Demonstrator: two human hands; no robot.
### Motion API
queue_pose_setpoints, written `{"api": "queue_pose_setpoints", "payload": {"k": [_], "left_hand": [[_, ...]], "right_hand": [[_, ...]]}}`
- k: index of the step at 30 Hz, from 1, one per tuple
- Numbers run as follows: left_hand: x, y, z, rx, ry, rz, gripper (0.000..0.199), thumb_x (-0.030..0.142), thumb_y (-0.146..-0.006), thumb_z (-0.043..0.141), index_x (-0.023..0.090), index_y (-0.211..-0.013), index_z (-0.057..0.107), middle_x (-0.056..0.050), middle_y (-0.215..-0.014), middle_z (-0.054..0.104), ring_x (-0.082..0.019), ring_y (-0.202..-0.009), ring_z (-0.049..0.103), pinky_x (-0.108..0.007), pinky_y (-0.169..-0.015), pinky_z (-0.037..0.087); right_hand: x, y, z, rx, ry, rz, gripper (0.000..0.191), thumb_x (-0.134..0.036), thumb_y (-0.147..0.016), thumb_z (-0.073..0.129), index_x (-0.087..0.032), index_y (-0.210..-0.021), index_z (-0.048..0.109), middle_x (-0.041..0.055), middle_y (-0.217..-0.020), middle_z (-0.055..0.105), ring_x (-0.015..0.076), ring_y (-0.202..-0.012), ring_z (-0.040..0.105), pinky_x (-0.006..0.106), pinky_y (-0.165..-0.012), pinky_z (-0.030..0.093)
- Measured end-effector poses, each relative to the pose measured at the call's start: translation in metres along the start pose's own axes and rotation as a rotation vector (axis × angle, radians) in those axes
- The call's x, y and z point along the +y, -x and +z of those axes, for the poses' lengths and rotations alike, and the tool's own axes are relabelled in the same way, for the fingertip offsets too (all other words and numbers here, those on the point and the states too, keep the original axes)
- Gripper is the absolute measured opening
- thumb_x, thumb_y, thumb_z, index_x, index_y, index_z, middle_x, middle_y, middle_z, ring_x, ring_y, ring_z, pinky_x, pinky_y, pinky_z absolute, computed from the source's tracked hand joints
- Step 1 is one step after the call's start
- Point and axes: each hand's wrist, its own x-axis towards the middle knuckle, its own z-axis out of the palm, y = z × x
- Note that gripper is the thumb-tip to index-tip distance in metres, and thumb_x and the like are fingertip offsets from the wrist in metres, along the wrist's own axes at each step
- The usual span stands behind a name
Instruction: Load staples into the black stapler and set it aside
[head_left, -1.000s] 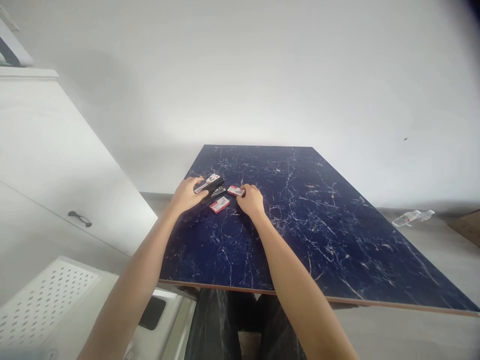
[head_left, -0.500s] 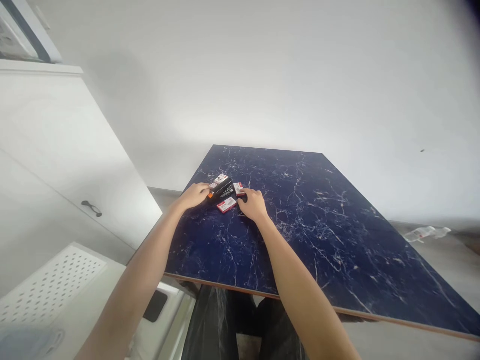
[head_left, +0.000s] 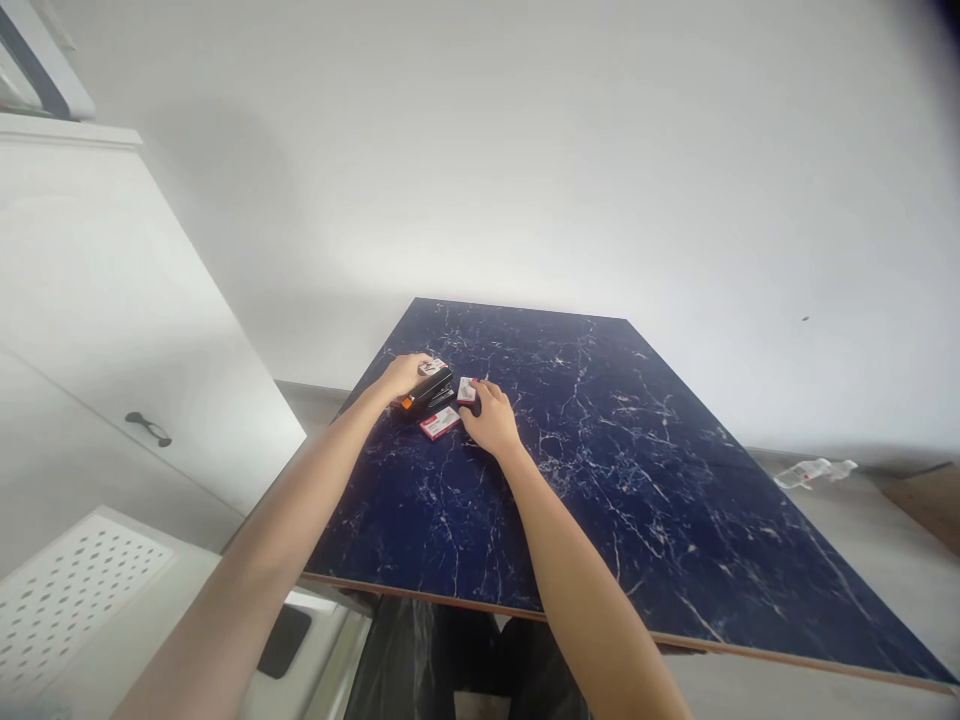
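A black stapler with an orange patch at its near end lies on the left part of the blue table. My left hand is closed at the far-left side of it, fingers on a small white-and-red box. On the stapler's other side, my right hand grips a similar small box between thumb and fingers. A flat red-and-white box lies just in front of the stapler, near my right thumb. My left hand partly hides what is beneath its fingers.
The dark blue marble-patterned table stands against a white wall. To the left is a white cabinet with a dark handle. A white perforated panel sits low at left. Clear plastic packaging lies beyond the right edge.
My left hand has shifted forward, its fingers now on the far box beside the stapler. My right hand stays on its box. The whole view has turned slightly.
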Motion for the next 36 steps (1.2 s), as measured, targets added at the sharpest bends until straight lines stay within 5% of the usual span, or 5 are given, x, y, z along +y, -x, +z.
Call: {"api": "queue_pose_setpoints", "payload": {"k": [11,21,27,32,36], "left_hand": [[0.015,0.044,0.024,-0.007,0.204,0.039,0.051,0.046,-0.09,0.055,0.021,-0.135,0.063,-0.01,-0.123,0.072,-0.028,-0.108,0.068,-0.035,-0.092,0.05],[0.115,0.056,0.072,-0.191,0.204,0.299,0.047,0.043,-0.092,0.055,0.021,-0.133,0.063,-0.008,-0.109,0.075,-0.026,-0.099,0.07,-0.032,-0.085,0.051],[0.118,0.065,0.036,-0.322,0.221,0.422,0.047,0.052,-0.092,0.057,0.028,-0.132,0.064,-0.007,-0.141,0.06,-0.028,-0.131,0.054,-0.039,-0.109,0.042],[0.103,0.085,0.015,-0.513,0.114,0.396,0.072,0.054,-0.06,0.087,0.039,-0.129,0.067,-0.003,-0.158,0.041,-0.037,-0.147,0.03,-0.048,-0.111,0.041],[0.103,0.081,0.025,-0.437,0.098,0.366,0.049,0.053,-0.077,0.075,0.036,-0.123,0.071,-0.004,-0.157,0.041,-0.035,-0.146,0.031,-0.05,-0.115,0.035]], "right_hand": [[0.004,-0.014,-0.009,-0.175,-0.012,-0.1,0.063,-0.031,-0.082,0.059,-0.02,-0.144,0.049,0.0137,-0.146,0.049,0.0325,-0.135,0.041,0.049,-0.112,0.032],[0.077,0.018,-0.108,-0.339,0.065,-0.172,0.07,-0.029,-0.075,0.07,-0.016,-0.142,0.051,0.0158,-0.14,0.054,0.03,-0.127,0.052,0.042,-0.109,0.039],[0.101,0.031,-0.154,-0.489,0.048,0.022,0.058,-0.057,-0.084,0.063,-0.023,-0.132,0.062,0.0094,-0.111,0.071,0.0258,-0.095,0.066,0.033,-0.081,0.049],[0.099,0.039,-0.163,-0.529,0.051,-0.017,0.057,-0.059,-0.079,0.069,-0.026,-0.126,0.067,0.009,-0.112,0.071,0.0268,-0.094,0.066,0.032,-0.076,0.047],[0.098,0.042,-0.17,-0.56,0.009,0.008,0.051,-0.059,-0.09,0.057,-0.025,-0.126,0.067,0.0091,-0.103,0.072,0.0246,-0.084,0.066,0.032,-0.071,0.046]]}}
